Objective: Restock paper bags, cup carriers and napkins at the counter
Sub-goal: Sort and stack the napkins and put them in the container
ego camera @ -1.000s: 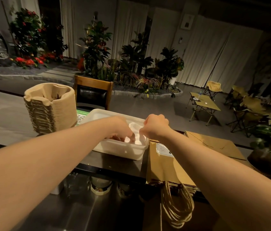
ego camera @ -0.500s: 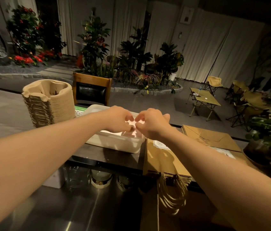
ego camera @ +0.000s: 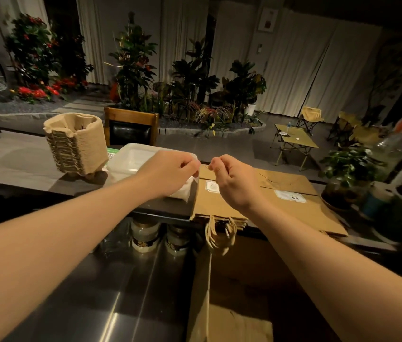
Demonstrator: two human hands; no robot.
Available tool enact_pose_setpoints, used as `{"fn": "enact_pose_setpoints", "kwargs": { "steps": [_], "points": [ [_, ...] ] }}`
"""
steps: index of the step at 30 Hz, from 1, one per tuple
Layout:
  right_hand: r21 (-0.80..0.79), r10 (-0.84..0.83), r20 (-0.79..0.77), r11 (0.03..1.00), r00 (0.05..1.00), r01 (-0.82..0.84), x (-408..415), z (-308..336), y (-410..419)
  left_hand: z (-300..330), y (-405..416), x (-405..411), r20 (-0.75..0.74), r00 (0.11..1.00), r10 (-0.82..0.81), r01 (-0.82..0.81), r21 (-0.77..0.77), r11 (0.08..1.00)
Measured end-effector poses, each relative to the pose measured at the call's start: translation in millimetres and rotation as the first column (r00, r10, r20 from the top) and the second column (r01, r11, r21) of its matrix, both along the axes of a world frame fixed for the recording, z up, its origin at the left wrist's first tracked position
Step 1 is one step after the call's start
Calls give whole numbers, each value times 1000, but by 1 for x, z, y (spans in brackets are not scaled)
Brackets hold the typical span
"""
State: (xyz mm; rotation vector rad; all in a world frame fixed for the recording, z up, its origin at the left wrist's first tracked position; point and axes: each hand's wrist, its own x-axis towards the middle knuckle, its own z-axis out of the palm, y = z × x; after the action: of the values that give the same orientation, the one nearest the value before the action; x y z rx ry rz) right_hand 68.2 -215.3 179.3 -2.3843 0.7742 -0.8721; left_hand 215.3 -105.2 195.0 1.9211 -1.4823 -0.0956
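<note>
In the head view, a dark counter point(ego camera: 17, 166) runs across the frame, with a steel worktop point(ego camera: 111, 299) below its near edge. Toward the counter's left end stands a tall stack of cup carriers point(ego camera: 77, 144). Just right of it sits a white plastic tub point(ego camera: 127, 159), with white napkins point(ego camera: 182, 191) showing at its near right corner. Touching the tub's right side, a flat pile of paper bags point(ego camera: 279, 201) lies along the near edge, its twine handles point(ego camera: 219, 234) hanging over that edge. At the counter's right end are a potted plant point(ego camera: 348, 169) and some dark containers, too blurred to name. Two jars point(ego camera: 145, 234) stand under the counter's overhang. Beyond the counter are a wooden chair point(ego camera: 131, 127), a planted bed point(ego camera: 195, 95), pale curtains point(ego camera: 293, 70) and a folding table point(ego camera: 293, 140).

The left hand point(ego camera: 170, 174) hangs over the tub's right end, fingers curled and fingertips pinched together; whether anything is between them cannot be told. The right hand point(ego camera: 234, 183) is over the bags' far left corner, thumb and forefinger pinched, with what may be a thin strand running between the two hands.

Half a second ago both hands met, touching, over the tub; now they are apart, and the right one has moved over the bags. The carriers, tub and bags lie as before.
</note>
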Motion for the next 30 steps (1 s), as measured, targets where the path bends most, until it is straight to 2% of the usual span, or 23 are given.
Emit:
{"fn": "enact_pose_setpoints", "kwargs": {
  "steps": [6, 15, 24, 30],
  "points": [
    [21, 62, 17, 998, 998, -62, -74, -14, 38, -20, 33, -69, 32, 999, -10, 9, 22, 1000],
    [54, 84, 54, 995, 995, -87, -190, -68, 96, -80, 94, -173, -15, 1000, 1, -2, -50, 999],
    [-96, 97, 20, 991, 995, -95, -283, -143, 156, -166, 151, -262, -109, 993, -41, 15, -234, 972],
    [-243, 163, 104, 961, 981, -134, -320, -227, 177, -258, 174, -305, -87, 993, -84, 39, -420, 906]
  ]
}}
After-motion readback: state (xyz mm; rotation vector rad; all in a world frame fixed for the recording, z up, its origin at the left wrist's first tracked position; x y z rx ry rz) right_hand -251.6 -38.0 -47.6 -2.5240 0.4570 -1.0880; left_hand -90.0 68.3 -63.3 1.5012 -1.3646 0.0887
